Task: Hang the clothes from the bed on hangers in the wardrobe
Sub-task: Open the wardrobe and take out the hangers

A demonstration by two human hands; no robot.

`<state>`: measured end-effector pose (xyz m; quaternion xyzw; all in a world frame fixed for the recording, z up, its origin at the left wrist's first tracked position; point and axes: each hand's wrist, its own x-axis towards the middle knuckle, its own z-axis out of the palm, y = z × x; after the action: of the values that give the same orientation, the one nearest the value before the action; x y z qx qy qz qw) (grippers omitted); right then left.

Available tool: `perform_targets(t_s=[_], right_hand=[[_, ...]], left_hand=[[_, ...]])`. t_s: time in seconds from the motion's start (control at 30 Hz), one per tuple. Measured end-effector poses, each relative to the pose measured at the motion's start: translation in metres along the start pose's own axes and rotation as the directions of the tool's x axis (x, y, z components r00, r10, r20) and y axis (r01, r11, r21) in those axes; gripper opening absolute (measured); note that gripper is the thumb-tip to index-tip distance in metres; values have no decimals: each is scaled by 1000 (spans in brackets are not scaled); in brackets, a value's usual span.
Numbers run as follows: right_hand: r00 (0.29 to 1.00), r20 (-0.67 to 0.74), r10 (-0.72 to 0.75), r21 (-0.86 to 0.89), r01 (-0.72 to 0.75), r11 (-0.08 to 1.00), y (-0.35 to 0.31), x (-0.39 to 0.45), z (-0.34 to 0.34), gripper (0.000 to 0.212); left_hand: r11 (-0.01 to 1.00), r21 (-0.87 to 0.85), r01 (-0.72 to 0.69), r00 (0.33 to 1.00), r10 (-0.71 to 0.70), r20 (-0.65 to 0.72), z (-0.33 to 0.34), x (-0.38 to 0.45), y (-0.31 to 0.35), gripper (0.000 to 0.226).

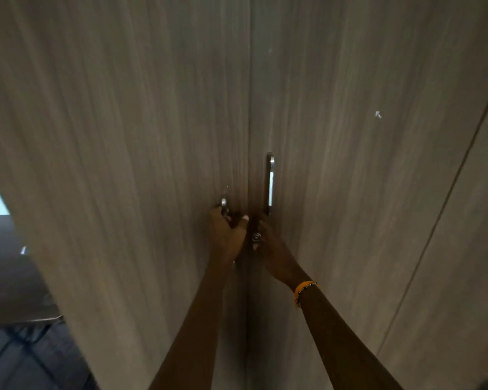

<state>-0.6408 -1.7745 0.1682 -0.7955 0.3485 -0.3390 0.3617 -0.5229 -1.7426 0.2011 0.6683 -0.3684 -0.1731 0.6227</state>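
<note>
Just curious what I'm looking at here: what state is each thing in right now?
Wardrobe doors: shut, meeting at the centre seam.
Left handle: gripped by the left hand.
Right handle: lower end held by the right hand.
Bracelet: on the right wrist.

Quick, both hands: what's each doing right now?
Left hand: grips the left door handle.
Right hand: at the right door handle; grip cannot be told.

No writing, label, brand or number can be read anywhere. The wardrobe doors carry only wood grain and small pale flecks, perhaps scuffs rather than marks, in this blurred view.
</note>
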Motion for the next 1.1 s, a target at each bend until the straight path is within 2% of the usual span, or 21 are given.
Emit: perform_targets(t_s=[0.07,0.17,0.23,0.3,0.43,0.53,0.57,0.7,0.73,0.93,1.1], right_hand=[[998,54,-9,46,7,999,1,-3,11,64],[991,130,-37,49,31,998,-4,-11,25,64],[989,143,30,48,-37,998,-11,-23,34,60],[992,107,68,43,-73,996,-19,-44,42,51],[997,78,-24,-25,26,999,-44,-99,49,44],[996,72,-51,162,39,986,-56,-135,70,58],[997,65,-51,168,40,985,-59,-146,79,55],[992,20,-128,68,126,990,-76,-177,106,16],[989,29,-142,42,141,989,-80,-183,112,14],[978,8,-209,28,209,978,-112,-223,152,22],[958,-23,-286,11,286,958,-145,-260,207,37]], left_hand=[[1000,-8,18,1000,-18,25,-9,-10,1,57],[997,-55,45,999,-46,-7,-23,-29,-2,80],[1000,-12,-1,999,1,-45,-35,-53,5,78],[998,53,-36,993,41,-111,-44,-79,11,86],[980,200,-3,963,57,-264,-63,-124,19,105],[951,309,24,935,88,-344,-79,-148,31,112],[944,329,24,929,100,-356,-88,-155,34,114],[901,433,-1,933,157,-323,-134,-178,34,110],[897,443,-16,935,170,-312,-146,-184,32,110],[902,424,-84,941,212,-265,-212,-214,26,107],[952,269,-143,970,189,-154,-291,-237,15,96]])
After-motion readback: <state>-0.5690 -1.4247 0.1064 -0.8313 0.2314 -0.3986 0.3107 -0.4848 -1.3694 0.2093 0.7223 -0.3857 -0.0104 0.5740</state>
